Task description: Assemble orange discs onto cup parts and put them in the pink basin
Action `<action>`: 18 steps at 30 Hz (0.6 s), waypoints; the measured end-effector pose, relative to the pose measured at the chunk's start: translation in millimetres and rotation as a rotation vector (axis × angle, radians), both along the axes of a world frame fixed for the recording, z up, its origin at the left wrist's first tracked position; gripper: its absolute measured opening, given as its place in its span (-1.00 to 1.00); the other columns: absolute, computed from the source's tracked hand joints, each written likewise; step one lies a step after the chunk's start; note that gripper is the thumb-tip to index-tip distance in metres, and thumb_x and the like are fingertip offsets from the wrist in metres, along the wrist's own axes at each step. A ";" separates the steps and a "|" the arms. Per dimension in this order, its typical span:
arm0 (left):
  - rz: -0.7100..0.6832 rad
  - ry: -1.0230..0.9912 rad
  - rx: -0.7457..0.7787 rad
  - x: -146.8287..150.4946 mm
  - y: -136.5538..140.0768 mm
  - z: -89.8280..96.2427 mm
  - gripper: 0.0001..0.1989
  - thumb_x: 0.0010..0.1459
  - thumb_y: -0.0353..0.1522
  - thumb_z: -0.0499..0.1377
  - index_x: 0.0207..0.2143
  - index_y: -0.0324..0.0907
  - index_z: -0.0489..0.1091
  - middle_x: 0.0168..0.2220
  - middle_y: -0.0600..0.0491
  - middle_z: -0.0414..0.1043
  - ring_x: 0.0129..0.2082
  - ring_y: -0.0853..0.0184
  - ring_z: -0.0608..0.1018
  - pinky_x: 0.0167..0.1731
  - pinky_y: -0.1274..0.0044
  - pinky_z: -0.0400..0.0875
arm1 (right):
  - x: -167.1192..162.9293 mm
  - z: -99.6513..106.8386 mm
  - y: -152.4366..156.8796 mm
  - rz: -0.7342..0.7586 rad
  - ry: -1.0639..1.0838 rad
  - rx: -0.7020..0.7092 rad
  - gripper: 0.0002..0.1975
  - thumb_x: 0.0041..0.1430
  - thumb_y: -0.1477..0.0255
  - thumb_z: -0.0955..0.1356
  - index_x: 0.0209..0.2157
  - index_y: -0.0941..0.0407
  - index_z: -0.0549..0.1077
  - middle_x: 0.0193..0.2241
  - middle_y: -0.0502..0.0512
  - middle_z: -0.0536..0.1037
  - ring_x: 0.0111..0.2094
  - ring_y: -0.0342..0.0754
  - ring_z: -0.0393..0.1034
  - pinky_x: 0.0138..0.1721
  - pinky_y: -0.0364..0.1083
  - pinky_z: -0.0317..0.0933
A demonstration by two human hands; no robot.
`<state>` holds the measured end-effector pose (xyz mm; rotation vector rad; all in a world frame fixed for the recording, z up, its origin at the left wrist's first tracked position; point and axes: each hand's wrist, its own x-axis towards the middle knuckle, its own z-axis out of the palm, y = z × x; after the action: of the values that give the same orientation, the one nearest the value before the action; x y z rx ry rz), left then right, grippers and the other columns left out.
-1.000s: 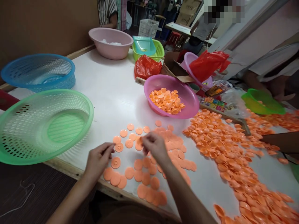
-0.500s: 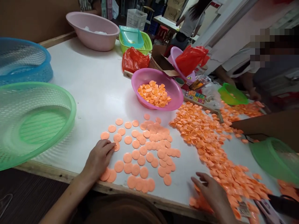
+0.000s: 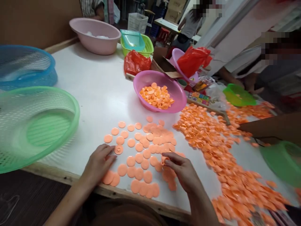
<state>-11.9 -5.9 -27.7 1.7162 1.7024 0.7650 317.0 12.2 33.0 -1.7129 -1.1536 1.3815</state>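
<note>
My left hand rests on the white table at the left of the spread of flat orange discs. Its fingers are a little apart, and their tips are beside an orange disc with a raised ring in its middle. Over the right part of the spread, my right hand pinches a small orange cup-shaped piece between thumb and fingers. Some discs lie singly, others overlap in rows. The right hand hides a few of them.
A pink bowl of orange cup-shaped pieces stands beyond the discs. Along the right spreads a heap of orange pieces. Green and blue baskets stand at the left. Across the table, a co-worker's hands are near a green basin.
My right hand has moved left from the heap's near end to over the discs, with a cup-shaped piece in its fingers. My left fingers have drawn back slightly from the ringed disc.
</note>
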 end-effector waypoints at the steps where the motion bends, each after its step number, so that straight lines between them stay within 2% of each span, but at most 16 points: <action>1: 0.002 0.033 -0.013 1.5 1.5 0.8 -0.74 0.18 -0.28 0.14 -0.09 -0.09 0.47 -0.17 0.03 0.46 -0.15 0.26 0.50 -0.16 0.44 0.42 | -23.3 0.7 8.3 0.072 0.022 0.017 -0.79 -0.07 0.37 0.45 -0.32 0.10 0.63 -0.30 0.13 0.63 -0.31 0.02 0.48 -0.27 -0.04 0.37; 5: -0.021 0.130 -0.046 8.5 6.7 6.1 -0.80 0.19 -0.34 0.14 -0.15 -0.10 0.49 -0.23 0.03 0.43 -0.21 0.26 0.46 -0.21 0.43 0.38 | -111.1 -9.7 32.5 0.241 -0.040 0.150 -0.85 -0.10 0.53 0.33 -0.47 0.10 0.55 -0.48 0.01 0.56 -0.42 -0.07 0.40 -0.36 -0.11 0.27; 8: -0.024 0.160 -0.039 13.7 8.0 8.7 -0.84 0.20 -0.35 0.14 -0.21 -0.12 0.50 -0.28 0.03 0.41 -0.25 0.26 0.45 -0.26 0.45 0.35 | -149.7 -24.4 41.9 0.330 -0.183 0.199 -0.87 -0.11 0.56 0.31 -0.54 0.10 0.48 -0.54 -0.02 0.51 -0.46 -0.10 0.36 -0.40 -0.14 0.19; 13: -0.008 0.133 -0.052 16.3 7.1 6.6 -0.83 0.19 -0.41 0.12 -0.22 -0.15 0.51 -0.32 0.02 0.42 -0.28 0.26 0.47 -0.27 0.46 0.33 | -171.0 -38.5 42.3 0.378 -0.292 0.175 -0.87 -0.08 0.57 0.31 -0.62 0.10 0.34 -0.66 -0.08 0.39 -0.56 -0.14 0.27 -0.49 -0.16 0.07; 18: -0.001 -0.151 -0.183 5.4 15.3 11.7 -0.77 0.13 -0.44 0.09 -0.23 -0.14 0.52 -0.30 0.03 0.50 -0.31 0.31 0.51 -0.28 0.50 0.35 | -173.5 -39.9 39.5 0.374 -0.279 0.164 -0.86 -0.05 0.56 0.30 -0.61 0.10 0.30 -0.65 -0.08 0.38 -0.57 -0.15 0.24 -0.50 -0.18 0.06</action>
<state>-6.6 9.5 -16.0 1.4973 1.6163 0.6967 143.4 51.7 -6.9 -1.6644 -1.7654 1.2360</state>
